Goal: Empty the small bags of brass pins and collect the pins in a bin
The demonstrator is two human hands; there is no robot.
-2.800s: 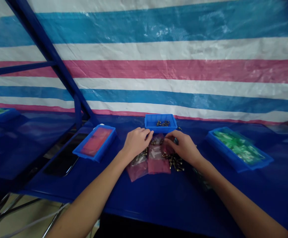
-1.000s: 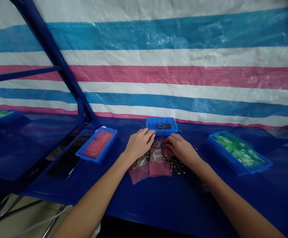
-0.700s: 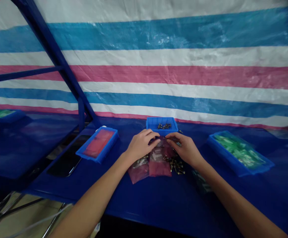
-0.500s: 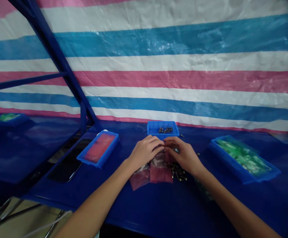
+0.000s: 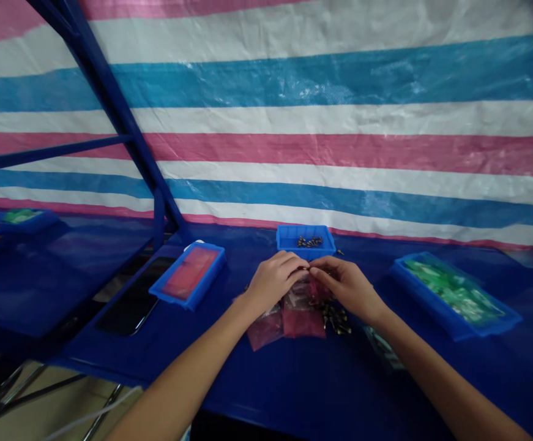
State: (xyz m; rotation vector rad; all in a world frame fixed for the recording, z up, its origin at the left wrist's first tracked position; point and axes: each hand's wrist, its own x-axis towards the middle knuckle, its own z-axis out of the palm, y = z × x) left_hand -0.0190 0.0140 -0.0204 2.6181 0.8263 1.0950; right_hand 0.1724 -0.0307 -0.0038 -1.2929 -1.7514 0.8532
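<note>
No readable text, label, brand, number or sign anywhere in frame. Nothing legible on translucent pink plastic bags (image 5: 303, 323), lower centre; small rectangular blue plastic tray (image 5: 287, 237), middle; longer blue plastic tray (image 5: 424, 307), right; flat glossy black slab (image 5: 128, 301), left; or white, blue and pink striped plastic sheeting (image 5: 330, 150), upper half.

- Your view is dim, and the blue table (image 5: 303, 376) sinks into deep shade toward its near edge.
- You get pale glare on the creased striped tarpaulin (image 5: 321, 82) and a thin glint along the phone (image 5: 126, 306).
- Your loose screws (image 5: 337, 320) look soft, poorly resolved.
- You see dark vignetting at upper right.
</note>
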